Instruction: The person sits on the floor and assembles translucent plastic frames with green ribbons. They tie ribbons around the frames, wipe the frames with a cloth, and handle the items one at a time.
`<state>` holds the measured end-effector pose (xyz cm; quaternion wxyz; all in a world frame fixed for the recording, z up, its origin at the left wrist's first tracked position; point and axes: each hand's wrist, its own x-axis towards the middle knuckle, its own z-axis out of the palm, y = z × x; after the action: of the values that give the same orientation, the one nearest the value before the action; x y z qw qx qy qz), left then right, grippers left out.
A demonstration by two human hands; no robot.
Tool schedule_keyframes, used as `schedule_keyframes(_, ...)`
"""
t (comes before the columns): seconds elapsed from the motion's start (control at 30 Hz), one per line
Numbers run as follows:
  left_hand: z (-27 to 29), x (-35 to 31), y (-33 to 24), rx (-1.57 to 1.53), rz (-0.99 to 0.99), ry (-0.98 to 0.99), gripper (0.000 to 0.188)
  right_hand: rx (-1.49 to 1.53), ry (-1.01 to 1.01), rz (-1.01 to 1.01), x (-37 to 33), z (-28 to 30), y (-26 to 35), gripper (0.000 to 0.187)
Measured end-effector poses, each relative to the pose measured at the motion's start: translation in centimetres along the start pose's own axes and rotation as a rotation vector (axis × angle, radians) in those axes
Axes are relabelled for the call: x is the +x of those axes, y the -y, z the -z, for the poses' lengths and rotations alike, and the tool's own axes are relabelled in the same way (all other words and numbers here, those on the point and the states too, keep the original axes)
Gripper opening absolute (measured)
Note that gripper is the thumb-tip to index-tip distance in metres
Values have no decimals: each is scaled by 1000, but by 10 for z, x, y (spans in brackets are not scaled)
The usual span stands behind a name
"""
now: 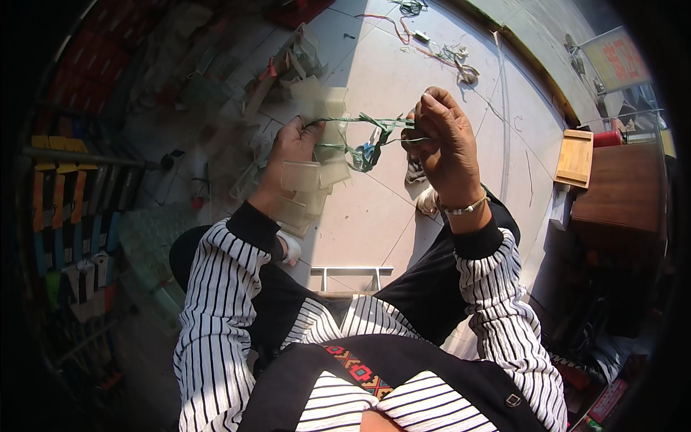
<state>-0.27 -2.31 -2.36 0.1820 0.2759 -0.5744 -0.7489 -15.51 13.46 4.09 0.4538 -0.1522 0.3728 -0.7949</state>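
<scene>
My left hand (291,155) is closed around a bunch of cloudy, see-through plastic pieces (302,175), stacked up and down along my palm. Green plastic twine (371,120) runs from that bunch across to my right hand (448,140). There, thumb and fingers pinch the ends of the twine, which is stretched between the hands. Midway along it hangs a tangle of loops, with something small and blue (369,153) by it. The far side of the bunch and most of my left fingers are hidden behind the plastic.
More plastic pieces (299,50) lie heaped on the tiled floor to the left. Scraps of red and green twine (453,56) lie at the far side. A wooden stool-like block (574,158) and a brown box (617,189) stand on the right; a rack of coloured goods (72,198) stands left.
</scene>
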Motion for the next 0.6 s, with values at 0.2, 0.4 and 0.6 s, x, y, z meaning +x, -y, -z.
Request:
schedule_keyframes(0.2,7,0,-11,-17,-20,-88,36,-626,-384,533,8,17,28,17)
schedule_keyframes(0.4,-9,-2,-15,-3,18,-53,41,-1164,-122,362,8,12,-15,36)
schedule_keyframes(0.6,-15,-5,-7,-3,14,29,41,-574,-62,-108,6,3,-44,30)
